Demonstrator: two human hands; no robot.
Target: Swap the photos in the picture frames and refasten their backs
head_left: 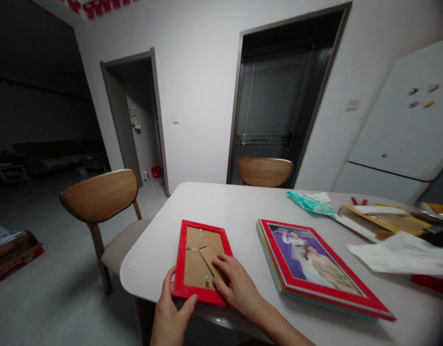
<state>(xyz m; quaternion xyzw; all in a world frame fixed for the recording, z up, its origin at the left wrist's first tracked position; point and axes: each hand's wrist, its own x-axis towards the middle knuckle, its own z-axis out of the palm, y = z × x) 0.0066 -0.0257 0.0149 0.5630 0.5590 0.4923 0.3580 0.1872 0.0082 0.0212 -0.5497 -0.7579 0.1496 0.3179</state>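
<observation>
A small red picture frame (178, 257) lies back side up near the table's front edge. Its brown backing board (194, 240) has metal clips at the top, left and bottom, and a stand flap (209, 257). My left hand (173, 305) grips the frame's near left corner, thumb on the front edge and fingers along the left side. My right hand (238, 286) rests over the board's right part, its fingers bent and apart, fingertips touching the board; what lies under the palm is hidden. To the right sits a stack of larger frames, a red-bordered photo (315, 259) on top.
Behind the stack lie a teal and white plastic wrapper (311, 203), a yellow envelope (394, 221) and white paper (401, 253). Wooden chairs stand at the table's left (102, 197) and far side (265, 171). A white fridge (405, 120) is at the right.
</observation>
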